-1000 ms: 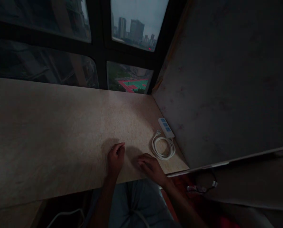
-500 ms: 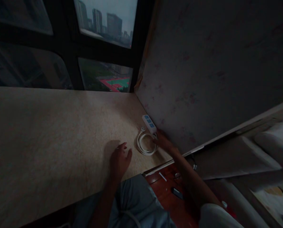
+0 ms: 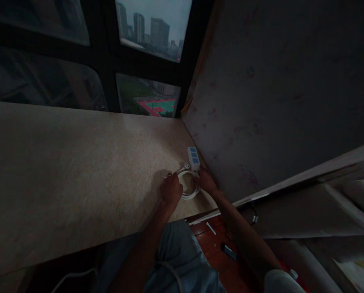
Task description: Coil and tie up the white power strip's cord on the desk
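Note:
A white power strip point(image 3: 193, 158) with blue sockets lies on the stone-patterned ledge, close against the wall. Its white cord point(image 3: 189, 197) is looped into a round coil just in front of it, and the plug point(image 3: 186, 166) rests at the coil's far side. My left hand point(image 3: 171, 189) is closed on the coil's left side. On the opposite side, my right hand point(image 3: 205, 180) grips the coil near the strip's cord end. The fingers of both hands partly cover the cord.
The pale ledge point(image 3: 78, 162) runs left beneath a dark-framed window point(image 3: 108, 61). A flowered wall point(image 3: 261, 101) bounds the right side. Below the ledge's edge, a dark phone-like object point(image 3: 229, 251) and a white strip point(image 3: 211, 228) lie on the reddish floor point(image 3: 214, 260).
My left hand has moved right and closed on the coil. The power strip has turned slightly, now pointing more straight away from me. The right hand keeps its hold. The view has shifted somewhat.

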Tool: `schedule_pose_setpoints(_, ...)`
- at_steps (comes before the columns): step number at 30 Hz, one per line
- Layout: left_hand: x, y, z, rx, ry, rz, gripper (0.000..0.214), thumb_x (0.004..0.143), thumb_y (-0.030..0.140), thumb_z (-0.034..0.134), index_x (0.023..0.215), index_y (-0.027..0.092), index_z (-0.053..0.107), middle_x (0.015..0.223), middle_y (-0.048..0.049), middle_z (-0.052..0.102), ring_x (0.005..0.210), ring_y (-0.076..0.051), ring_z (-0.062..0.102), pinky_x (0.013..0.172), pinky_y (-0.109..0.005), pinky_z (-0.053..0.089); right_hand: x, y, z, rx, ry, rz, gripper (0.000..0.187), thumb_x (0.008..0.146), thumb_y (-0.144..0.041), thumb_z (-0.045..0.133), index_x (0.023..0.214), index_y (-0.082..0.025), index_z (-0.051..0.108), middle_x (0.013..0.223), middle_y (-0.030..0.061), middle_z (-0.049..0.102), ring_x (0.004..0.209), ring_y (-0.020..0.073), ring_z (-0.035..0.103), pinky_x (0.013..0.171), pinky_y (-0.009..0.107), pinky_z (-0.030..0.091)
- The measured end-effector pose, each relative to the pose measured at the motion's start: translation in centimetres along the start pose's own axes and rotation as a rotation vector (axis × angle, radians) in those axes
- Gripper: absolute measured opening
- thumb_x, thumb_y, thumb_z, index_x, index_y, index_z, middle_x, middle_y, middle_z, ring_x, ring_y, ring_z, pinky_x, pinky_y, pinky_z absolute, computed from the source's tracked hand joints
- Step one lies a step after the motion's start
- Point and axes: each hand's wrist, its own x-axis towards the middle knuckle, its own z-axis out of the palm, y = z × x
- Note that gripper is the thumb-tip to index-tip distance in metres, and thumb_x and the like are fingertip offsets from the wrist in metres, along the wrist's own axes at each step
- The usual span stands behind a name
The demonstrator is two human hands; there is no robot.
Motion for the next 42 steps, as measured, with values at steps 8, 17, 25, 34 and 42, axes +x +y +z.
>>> schedule_pose_setpoints(8, -2.9, -8.8, -3.7, 0.083, 0.06, -0.173, 0.037, 0.085, 0.015, 0.044, 0.118, 0.015, 0.061, 0.111, -0.0131, 0.062, 0.095, -0.025, 0.064, 0.075, -0.034, 0.052, -1.6, -11.3, 2.9, 0.114, -0.111, -0.087, 0.068, 0.083, -0.025, 0.056, 0.144, -0.005, 0.032, 0.126, 0.0223, 0.052, 0.105, 0.0264, 0.06, 0.089, 0.034, 0.048)
schedule_pose_setpoints(17, -9.0, -19.4, -7.8, 0.133, 0.312, -0.531, 0.041, 0.085, 0.013, 0.043, 0.123, 0.011, 0.059, 0.109, -0.0153, 0.064, 0.101, -0.025, 0.061, 0.084, -0.035, 0.05, -2.2, -23.9, 7.1, 0.321, -0.274, -0.511, 0.064, 0.09, -0.041, 0.051, 0.144, -0.009, 0.036, 0.129, 0.0207, 0.052, 0.115, 0.0273, 0.055, 0.097, 0.039, 0.045)
schedule_pose_setpoints(25, -10.5, -21.8, -7.4, -0.204, 0.51, -0.611, 0.032, 0.083, 0.027, 0.051, 0.108, 0.014, 0.065, 0.102, -0.0103, 0.07, 0.094, -0.023, 0.065, 0.089, -0.035, 0.048, -1.7, -22.0, 8.1, 0.742, -0.293, -0.728, 0.038, 0.094, -0.042, 0.048, 0.122, -0.019, 0.061, 0.118, 0.011, 0.063, 0.109, 0.0206, 0.059, 0.098, 0.037, 0.045)
schedule_pose_setpoints(34, -10.3, -17.4, -5.9, -0.718, 0.626, -0.687, 0.034, 0.07, 0.031, 0.062, 0.1, 0.017, 0.066, 0.084, -0.0037, 0.069, 0.073, -0.016, 0.064, 0.073, -0.029, 0.051, -2.4, -19.7, 8.2, 1.056, -0.203, -0.378, 0.036, 0.092, -0.047, 0.05, 0.107, -0.018, 0.065, 0.107, 0.0097, 0.067, 0.1, 0.0213, 0.063, 0.091, 0.037, 0.05)
schedule_pose_setpoints(42, -9.4, -14.6, -6.8, -1.399, 0.562, -0.634, 0.067, 0.064, 0.042, 0.072, 0.122, 0.012, 0.059, 0.101, -0.01, 0.07, 0.077, -0.018, 0.065, 0.063, -0.027, 0.051, -2.5, -19.1, 9.0, 1.386, -0.407, -0.343, 0.057, 0.091, -0.048, 0.051, 0.141, -0.022, 0.041, 0.133, 0.0129, 0.057, 0.116, 0.0257, 0.06, 0.096, 0.044, 0.049)
